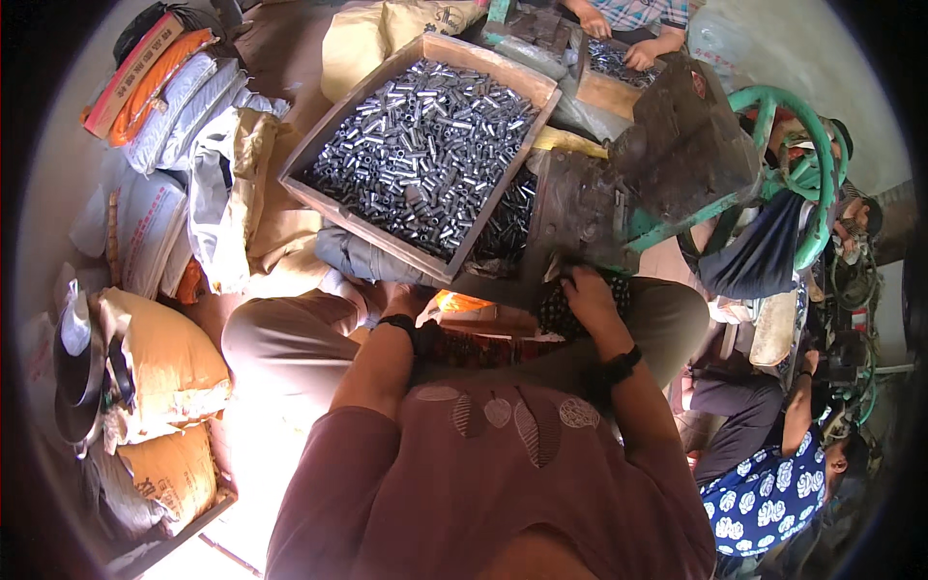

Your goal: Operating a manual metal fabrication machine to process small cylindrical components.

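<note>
A shallow wooden tray (340, 103) full of small shiny metal tubes (416, 145) sits ahead of me, tilted toward my lap. My left hand (404, 303) is low beside the tray's near edge, its fingers hidden in shadow. To the right, my right hand (590, 298) is bent at the dark base of a press-like machine (585, 208), over a dark dotted cloth (619, 290). Its fingers are closed together at the machine's edge; what they hold is too small and dark to name. More dark tubes (507, 217) lie between the tray and the machine.
A green handwheel (826, 184) stands right of the machine. Stacked sacks (159, 353) line the left side. Across from me, a person's hands (643, 53) work over another box of tubes (609, 92). Another person in a flowered top (764, 498) sits at lower right.
</note>
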{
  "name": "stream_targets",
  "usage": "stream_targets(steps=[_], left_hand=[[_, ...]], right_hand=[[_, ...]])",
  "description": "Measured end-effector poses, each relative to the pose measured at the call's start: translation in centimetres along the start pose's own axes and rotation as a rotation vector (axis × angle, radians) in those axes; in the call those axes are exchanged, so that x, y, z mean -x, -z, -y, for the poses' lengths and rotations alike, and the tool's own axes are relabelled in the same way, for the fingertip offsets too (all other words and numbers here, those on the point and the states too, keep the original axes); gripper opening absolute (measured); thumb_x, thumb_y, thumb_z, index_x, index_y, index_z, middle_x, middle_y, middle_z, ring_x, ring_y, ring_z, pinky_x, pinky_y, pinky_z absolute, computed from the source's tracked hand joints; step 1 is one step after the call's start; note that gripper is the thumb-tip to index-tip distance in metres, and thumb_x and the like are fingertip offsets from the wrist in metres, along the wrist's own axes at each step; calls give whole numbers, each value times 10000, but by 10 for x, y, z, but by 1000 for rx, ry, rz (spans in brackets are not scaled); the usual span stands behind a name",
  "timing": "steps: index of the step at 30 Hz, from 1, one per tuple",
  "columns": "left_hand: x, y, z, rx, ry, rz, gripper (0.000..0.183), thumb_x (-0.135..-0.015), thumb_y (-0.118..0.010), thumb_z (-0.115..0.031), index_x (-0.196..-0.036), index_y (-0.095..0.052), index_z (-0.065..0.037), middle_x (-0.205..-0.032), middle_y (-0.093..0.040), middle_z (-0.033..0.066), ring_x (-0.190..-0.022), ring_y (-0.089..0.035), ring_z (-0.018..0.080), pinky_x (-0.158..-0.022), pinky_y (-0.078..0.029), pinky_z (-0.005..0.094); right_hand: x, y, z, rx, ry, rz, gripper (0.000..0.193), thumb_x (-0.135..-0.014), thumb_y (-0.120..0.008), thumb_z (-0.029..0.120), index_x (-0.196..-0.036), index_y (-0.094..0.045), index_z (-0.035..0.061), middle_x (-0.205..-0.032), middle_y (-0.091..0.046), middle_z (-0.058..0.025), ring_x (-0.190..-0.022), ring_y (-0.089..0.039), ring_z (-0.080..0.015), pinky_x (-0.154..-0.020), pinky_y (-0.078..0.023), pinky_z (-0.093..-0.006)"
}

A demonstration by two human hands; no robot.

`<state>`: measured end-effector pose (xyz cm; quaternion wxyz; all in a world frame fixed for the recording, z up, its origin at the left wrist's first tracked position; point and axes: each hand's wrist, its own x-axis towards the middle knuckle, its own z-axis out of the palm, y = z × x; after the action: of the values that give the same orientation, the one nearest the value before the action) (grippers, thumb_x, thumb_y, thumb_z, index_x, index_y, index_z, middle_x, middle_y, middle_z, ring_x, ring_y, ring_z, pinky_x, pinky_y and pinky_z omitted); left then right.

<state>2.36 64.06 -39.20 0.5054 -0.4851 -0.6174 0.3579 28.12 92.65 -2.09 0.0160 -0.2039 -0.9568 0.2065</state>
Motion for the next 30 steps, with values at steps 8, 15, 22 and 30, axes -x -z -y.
stream_targets(steps=[8, 15, 22, 30], left_hand=[[-109, 15, -33, 247, 63, -52, 329, -784, -551, -371, -943, -611, -89, -896, -637, 60, -746, -595, 241, -688, -489, 390], [-62, 29, -52, 428, 30, 97, 325, -784, -552, -364, -945, -610, -88, -892, -637, 60, -748, -596, 240, -688, -489, 387], [-77, 53, -72, 648, 10, 93, 321, -783, -552, -356, -948, -609, -87, -889, -636, 61, -751, -596, 238, -689, -490, 385], [-71, 53, -50, 808, -59, 210, 316, -783, -552, -347, -951, -607, -86, -884, -636, 61, -753, -597, 236, -689, -490, 383]], right_hand=[[-55, -208, -297, 224, 203, 184, 369, -790, -528, 137, -1140, -492, 26, -1159, -482, -209, -1081, -462, -325, -939, -350, -358], [-31, -180, -234, 226, 281, 482, 414, -795, -477, 68, -1207, -454, 41, -1272, -414, -190, -1197, -383, -303, -1014, -292, -345], [-28, -11, -45, 113, -137, 625, 415, -818, -389, 7, -1229, -436, 45, -1291, -407, -159, -1224, -355, -298, -1032, -268, -342], [-33, -61, -87, 25, -2, 490, 353, -828, -417, 82, -1169, -494, 34, -1200, -493, -169, -1114, -460, -322, -958, -345, -364]])
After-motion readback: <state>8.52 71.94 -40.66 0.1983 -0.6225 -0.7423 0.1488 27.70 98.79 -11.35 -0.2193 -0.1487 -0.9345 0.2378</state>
